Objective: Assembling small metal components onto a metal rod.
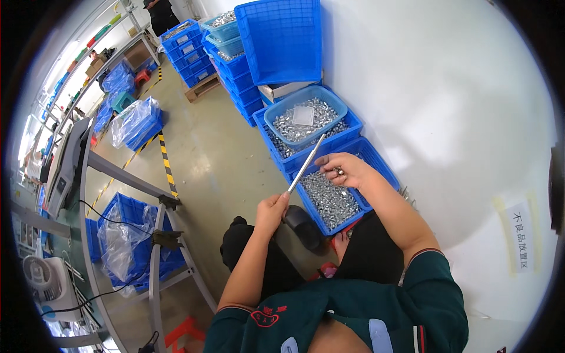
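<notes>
My left hand [272,213] is closed round the lower end of a thin, straight metal rod [307,160], which slants up and to the right. Close to the rod's upper part is my right hand [352,169], its fingers curled over a few small shiny metal parts [339,171]. Beneath that hand stands a blue bin [312,213] filled with small silvery metal pieces [331,203]; their exact kind is too small to tell. Beyond it, a light-blue basin [340,107] of similar pieces, with a clear flat piece [303,116] on top, rests in another blue bin [355,122].
A large blue crate [281,41] stands upright behind the bins. Stacked blue bins [240,88] rise to its left. At the left is a metal-framed workbench [132,179], with a plastic-lined blue crate [138,217] beside it. A white wall [435,88] borders the right.
</notes>
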### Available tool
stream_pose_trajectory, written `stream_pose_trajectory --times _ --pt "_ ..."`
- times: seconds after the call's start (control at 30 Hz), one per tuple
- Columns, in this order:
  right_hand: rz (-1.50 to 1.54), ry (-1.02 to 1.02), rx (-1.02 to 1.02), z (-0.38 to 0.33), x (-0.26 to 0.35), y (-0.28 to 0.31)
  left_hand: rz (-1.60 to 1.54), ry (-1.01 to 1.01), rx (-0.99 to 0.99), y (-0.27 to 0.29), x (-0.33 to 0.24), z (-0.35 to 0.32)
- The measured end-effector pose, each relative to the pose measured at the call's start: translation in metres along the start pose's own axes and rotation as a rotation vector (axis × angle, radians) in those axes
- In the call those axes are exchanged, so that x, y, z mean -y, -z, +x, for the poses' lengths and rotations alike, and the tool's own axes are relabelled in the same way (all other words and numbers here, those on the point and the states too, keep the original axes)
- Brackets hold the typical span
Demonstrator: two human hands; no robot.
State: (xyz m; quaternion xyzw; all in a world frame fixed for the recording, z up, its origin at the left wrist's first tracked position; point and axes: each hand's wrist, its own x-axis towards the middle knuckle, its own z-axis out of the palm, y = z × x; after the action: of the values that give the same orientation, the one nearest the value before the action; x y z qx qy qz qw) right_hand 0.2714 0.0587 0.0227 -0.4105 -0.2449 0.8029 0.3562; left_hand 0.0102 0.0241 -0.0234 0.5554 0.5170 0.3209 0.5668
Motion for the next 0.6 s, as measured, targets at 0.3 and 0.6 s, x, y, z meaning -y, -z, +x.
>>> stream_pose_trajectory --times 0.3,0.6 --pt "0.219 0.205 -0.173 -0.012 0.018 0.014 0.016 0.021 0.026 0.001 -0.002 -0.002" --pt "0.282 0.262 -0.189 -0.014 0.019 0.014 0.099 -0.02 0.09 0.0 0.004 -0.005"
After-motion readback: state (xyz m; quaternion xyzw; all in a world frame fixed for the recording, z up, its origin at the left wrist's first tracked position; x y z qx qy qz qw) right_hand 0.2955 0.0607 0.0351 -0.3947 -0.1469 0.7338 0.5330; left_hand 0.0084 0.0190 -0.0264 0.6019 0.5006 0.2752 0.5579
